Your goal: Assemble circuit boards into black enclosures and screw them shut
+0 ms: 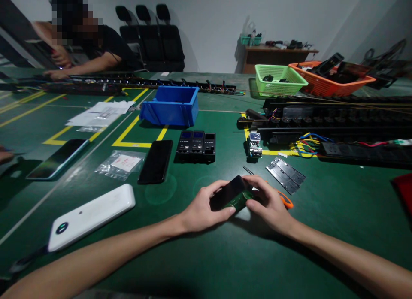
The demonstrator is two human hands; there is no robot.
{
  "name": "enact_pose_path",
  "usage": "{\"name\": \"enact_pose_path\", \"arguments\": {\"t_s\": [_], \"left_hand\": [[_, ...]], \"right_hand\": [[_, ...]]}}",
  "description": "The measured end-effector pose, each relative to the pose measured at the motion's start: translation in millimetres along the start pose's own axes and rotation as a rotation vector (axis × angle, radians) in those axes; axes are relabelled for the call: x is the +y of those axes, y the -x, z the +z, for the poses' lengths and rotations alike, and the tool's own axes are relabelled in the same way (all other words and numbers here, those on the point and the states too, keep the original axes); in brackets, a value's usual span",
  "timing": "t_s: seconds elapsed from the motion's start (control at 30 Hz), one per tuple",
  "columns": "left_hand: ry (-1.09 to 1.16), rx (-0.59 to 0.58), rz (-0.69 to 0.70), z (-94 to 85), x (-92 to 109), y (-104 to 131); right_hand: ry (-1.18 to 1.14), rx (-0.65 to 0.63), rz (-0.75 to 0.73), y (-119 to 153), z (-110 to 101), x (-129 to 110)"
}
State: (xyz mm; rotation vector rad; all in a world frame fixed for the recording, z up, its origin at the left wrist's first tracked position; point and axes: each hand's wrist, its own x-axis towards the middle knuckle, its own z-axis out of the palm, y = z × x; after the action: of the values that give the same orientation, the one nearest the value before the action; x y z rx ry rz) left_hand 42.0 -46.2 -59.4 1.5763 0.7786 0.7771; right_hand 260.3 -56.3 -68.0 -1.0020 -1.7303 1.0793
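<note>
Between my two hands, above the green table, is a black plastic housing (228, 193) with a green circuit board (237, 202) showing on its near side. My left hand (206, 206) is closed around the housing's left end, its thumb along the lower edge. My right hand (268, 202) grips the right end, thumb pressed near the board. Partly behind my right hand lies a tool with an orange handle (286, 200); its dark tip sticks out beyond my fingers. Past it rests a flat black plastic panel (286, 174). A small electronic module (254, 145) stands farther back.
A black module block (195, 146) sits ahead, before a blue bin (172, 106). Leftward lie a black phone (156, 161), a plastic bag (120, 164), another phone (59, 159) and a white power bank (92, 215). Black rails with wires (322, 127) occupy the right. A co-worker (86, 46) works far left.
</note>
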Motion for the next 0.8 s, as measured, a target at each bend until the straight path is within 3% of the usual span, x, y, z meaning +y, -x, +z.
{"name": "enact_pose_path", "arguments": {"t_s": [0.47, 0.8], "left_hand": [[0.041, -0.085, 0.020, -2.3, 0.2, -0.5], [0.129, -0.066, -0.038, -2.5, -1.0, 0.0]], "right_hand": [[-0.085, 0.018, 0.125, -2.7, 1.8, 0.1], [-0.085, -0.026, 0.070, -2.6, 0.3, 1.1]]}}
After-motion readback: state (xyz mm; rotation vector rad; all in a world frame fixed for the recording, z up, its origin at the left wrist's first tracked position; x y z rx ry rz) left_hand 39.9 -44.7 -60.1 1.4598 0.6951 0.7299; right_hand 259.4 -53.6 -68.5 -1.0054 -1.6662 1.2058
